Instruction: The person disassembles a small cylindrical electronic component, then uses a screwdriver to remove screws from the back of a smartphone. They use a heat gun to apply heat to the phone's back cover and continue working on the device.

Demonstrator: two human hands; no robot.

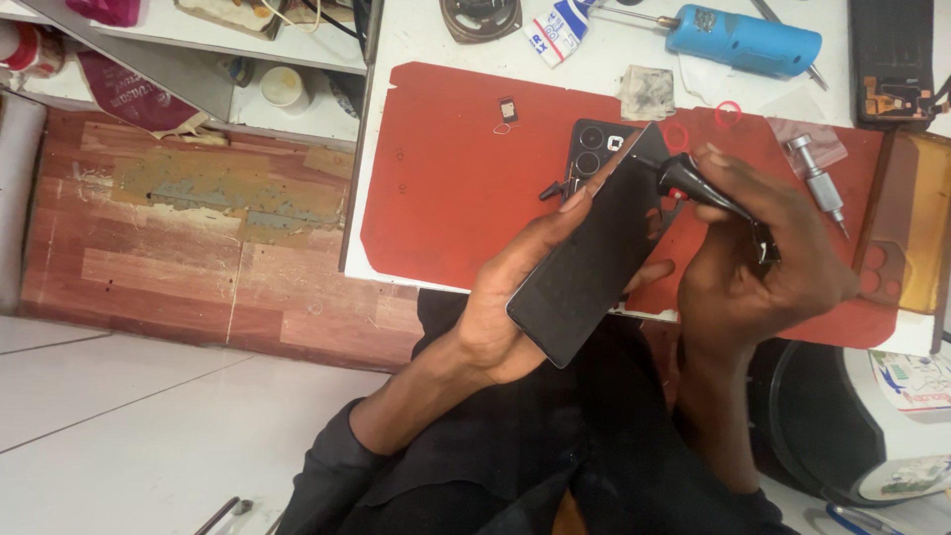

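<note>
Held tilted above the red rubber work mat (446, 188): dark rectangular smartphone (584, 267), long axis slanting up-right, cradled in curled left hand (510, 307), nearer; right hand (763, 267) pinching a black red-collared pen-like tool (708, 193) touching its upper corner.

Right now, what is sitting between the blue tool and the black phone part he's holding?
In the head view, a small dirty sponge block lies on the red mat, between the blue tool and the black phone panel.
</note>
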